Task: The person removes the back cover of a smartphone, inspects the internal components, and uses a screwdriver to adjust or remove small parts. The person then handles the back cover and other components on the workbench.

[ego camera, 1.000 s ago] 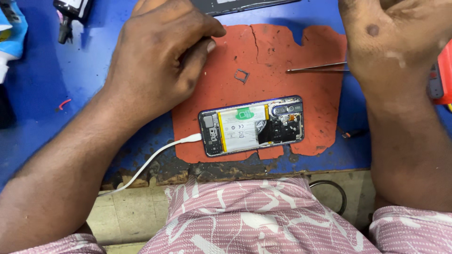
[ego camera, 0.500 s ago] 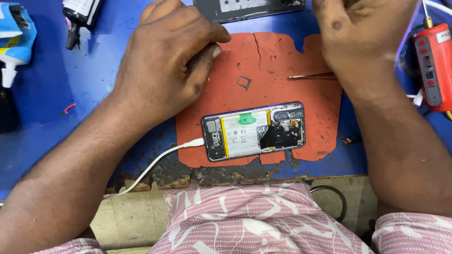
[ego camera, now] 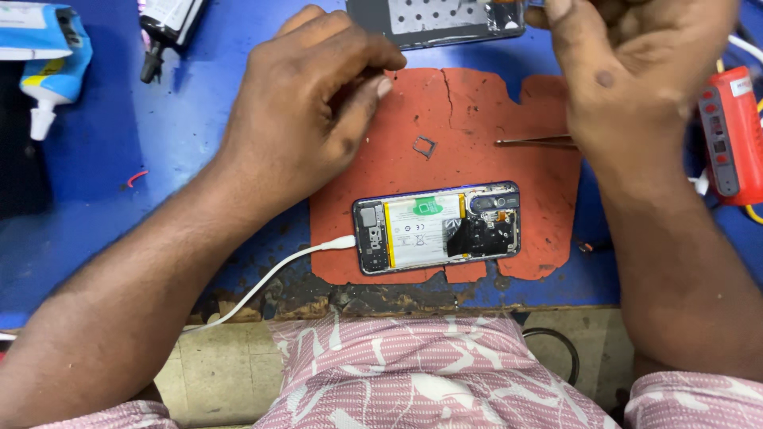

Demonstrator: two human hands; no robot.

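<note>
An opened phone (ego camera: 437, 228), back cover off with battery and boards showing, lies on a red mat (ego camera: 477, 103), a white cable (ego camera: 270, 278) plugged into its left end. My left hand (ego camera: 310, 111) rests on the mat's upper left with fingers curled, nothing visible in them. My right hand (ego camera: 628, 71) is at the top right, thumb against the right end of a grey back panel (ego camera: 437, 20); the frame edge cuts off its fingertips. A small metal card tray (ego camera: 424, 146) and tweezers (ego camera: 536, 142) lie on the mat between the hands.
A red boxy device (ego camera: 727, 135) stands at the right edge on the blue work surface (ego camera: 119, 206). A blue and white bottle (ego camera: 48, 56) and a black tool (ego camera: 163, 28) lie at the top left. The worn table edge (ego camera: 358, 302) runs just below the phone.
The view has shifted so the grey panel at the top shows more. My right hand moved left and up, toward the panel's end. My left hand stayed put on the mat.
</note>
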